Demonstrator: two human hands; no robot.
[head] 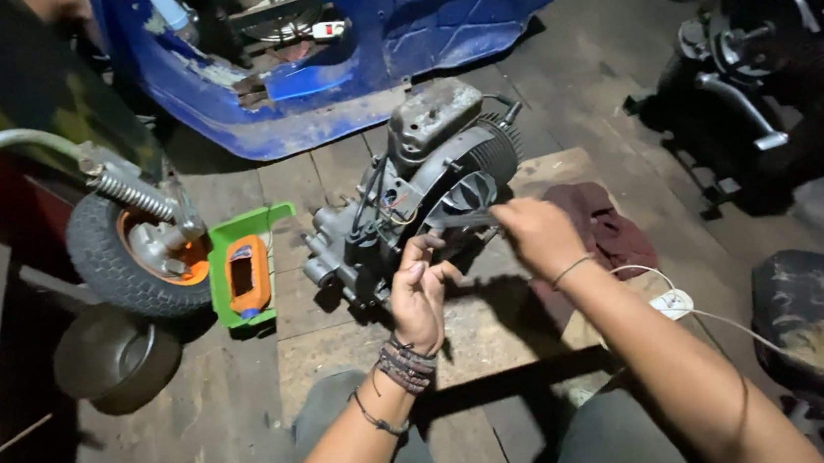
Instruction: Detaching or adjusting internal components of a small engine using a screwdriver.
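Both forearms reaching forward from the lower frame, wrists nearly meeting. Left hand [420,295] raised palm-up, fingers curled loosely, stacked bracelets at the wrist. Right hand [536,233] turned knuckles-up, fingers pinched together, seemingly on something thin; a slim band circling the wrist.

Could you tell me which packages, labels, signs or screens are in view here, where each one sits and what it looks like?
Orange bottle: lies in a green open tray on the floor, left of the engine and beside the small wheel; its front panel is dark.
White tag: small, rectangular, with a red patch, inside the blue scooter body at the top.
No signs or screens show.
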